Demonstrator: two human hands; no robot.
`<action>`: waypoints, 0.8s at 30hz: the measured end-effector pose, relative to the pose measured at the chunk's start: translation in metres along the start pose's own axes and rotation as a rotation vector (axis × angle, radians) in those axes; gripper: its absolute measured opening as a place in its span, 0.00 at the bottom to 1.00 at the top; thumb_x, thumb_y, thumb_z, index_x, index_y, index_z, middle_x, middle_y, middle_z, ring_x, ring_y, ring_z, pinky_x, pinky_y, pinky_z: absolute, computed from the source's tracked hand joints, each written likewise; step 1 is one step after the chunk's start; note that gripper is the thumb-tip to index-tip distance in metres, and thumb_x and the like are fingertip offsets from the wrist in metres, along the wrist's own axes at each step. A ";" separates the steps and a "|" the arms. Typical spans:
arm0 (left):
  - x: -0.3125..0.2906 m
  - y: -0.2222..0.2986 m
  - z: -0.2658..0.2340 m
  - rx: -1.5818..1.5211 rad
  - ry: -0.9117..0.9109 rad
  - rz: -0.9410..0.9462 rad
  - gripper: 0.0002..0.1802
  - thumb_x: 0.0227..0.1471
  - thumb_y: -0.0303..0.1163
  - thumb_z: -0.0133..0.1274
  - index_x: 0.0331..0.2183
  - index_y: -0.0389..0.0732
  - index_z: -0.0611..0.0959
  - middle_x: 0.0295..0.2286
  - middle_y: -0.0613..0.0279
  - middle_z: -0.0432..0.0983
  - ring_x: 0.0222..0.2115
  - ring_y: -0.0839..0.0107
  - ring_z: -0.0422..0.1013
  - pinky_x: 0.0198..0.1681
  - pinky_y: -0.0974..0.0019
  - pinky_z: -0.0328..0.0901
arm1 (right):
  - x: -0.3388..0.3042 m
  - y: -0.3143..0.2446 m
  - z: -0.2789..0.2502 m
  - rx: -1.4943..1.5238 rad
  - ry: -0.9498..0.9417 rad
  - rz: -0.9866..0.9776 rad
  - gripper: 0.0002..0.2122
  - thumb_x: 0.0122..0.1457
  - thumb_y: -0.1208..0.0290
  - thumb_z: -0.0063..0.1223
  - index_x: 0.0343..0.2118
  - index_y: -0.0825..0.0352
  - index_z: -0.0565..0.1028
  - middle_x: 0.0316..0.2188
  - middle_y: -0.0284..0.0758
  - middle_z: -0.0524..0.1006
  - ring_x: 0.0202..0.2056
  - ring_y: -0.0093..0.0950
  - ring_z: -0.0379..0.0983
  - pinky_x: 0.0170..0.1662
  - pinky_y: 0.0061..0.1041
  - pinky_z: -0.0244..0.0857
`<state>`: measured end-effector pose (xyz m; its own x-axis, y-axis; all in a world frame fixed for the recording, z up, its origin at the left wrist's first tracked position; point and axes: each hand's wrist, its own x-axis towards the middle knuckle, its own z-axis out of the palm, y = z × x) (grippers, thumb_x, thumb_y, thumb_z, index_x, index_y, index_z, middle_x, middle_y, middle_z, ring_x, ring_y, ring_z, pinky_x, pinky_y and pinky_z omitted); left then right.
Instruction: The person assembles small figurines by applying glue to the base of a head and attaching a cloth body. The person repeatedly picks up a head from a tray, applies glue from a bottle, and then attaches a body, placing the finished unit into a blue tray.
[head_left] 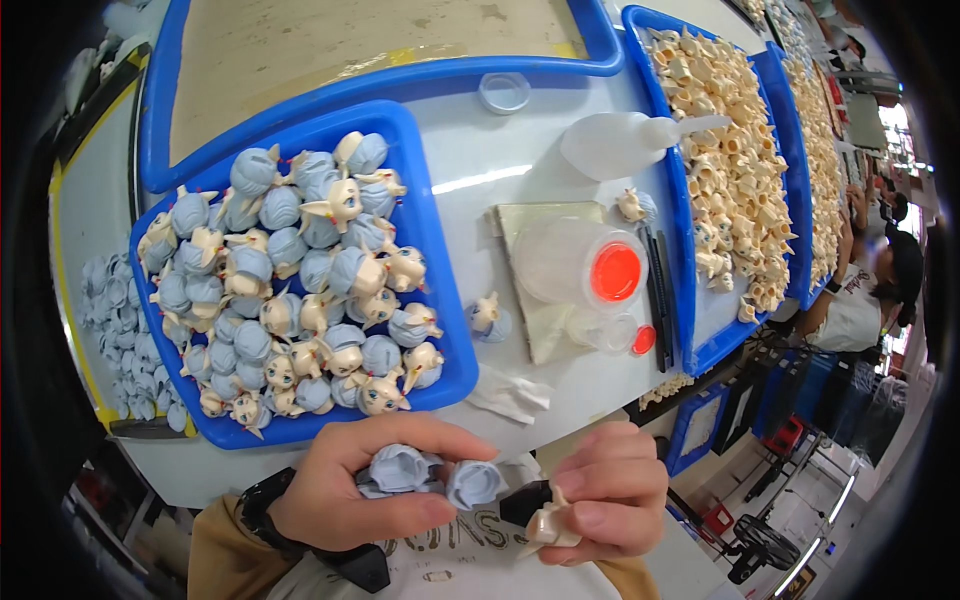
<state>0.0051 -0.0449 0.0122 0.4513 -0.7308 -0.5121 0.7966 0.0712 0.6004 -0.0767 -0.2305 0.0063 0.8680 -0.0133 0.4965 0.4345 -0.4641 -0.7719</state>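
Grey-blue toy hair pieces rest in my left hand, closed round them near the lower edge. One of them, a hollow cup-shaped piece, sticks out past the fingertips. My right hand pinches a cream doll-head part with pointed ears between thumb and fingers, a short way right of the hair pieces. Beyond my left hand stands a blue tray heaped with doll heads wearing grey-blue hair. A single doll head lies outside it on the table.
Right of centre are a squeeze bottle, a red-marked jar on a pale pad, and dark slim tools. Another blue tray holds cream parts. Loose hair pieces lie left. A person sits far right.
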 end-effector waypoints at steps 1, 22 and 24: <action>-0.001 0.001 0.000 0.016 0.001 -0.001 0.18 0.36 0.21 0.55 0.35 0.29 0.74 0.28 0.52 0.71 0.23 0.71 0.70 0.23 0.74 0.65 | -0.003 -0.001 0.001 0.008 -0.017 0.007 0.20 0.45 0.59 0.58 0.37 0.63 0.67 0.28 0.35 0.68 0.24 0.26 0.63 0.29 0.24 0.58; -0.005 -0.002 -0.005 0.185 -0.134 0.068 0.17 0.41 0.25 0.55 0.37 0.30 0.76 0.30 0.55 0.73 0.26 0.75 0.68 0.28 0.75 0.62 | 0.002 -0.023 0.029 -0.417 -0.021 0.007 0.16 0.42 0.62 0.58 0.31 0.67 0.73 0.23 0.30 0.67 0.23 0.24 0.65 0.26 0.26 0.59; -0.003 -0.003 -0.006 0.222 -0.129 0.084 0.16 0.40 0.26 0.55 0.35 0.29 0.76 0.29 0.54 0.73 0.22 0.74 0.69 0.23 0.75 0.62 | 0.004 -0.024 0.027 -0.374 -0.079 0.024 0.15 0.44 0.62 0.56 0.31 0.68 0.74 0.22 0.30 0.67 0.22 0.25 0.64 0.25 0.26 0.60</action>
<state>0.0032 -0.0388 0.0084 0.4461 -0.8098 -0.3810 0.6442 -0.0050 0.7649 -0.0777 -0.1955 0.0163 0.8992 0.0337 0.4362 0.3086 -0.7557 -0.5776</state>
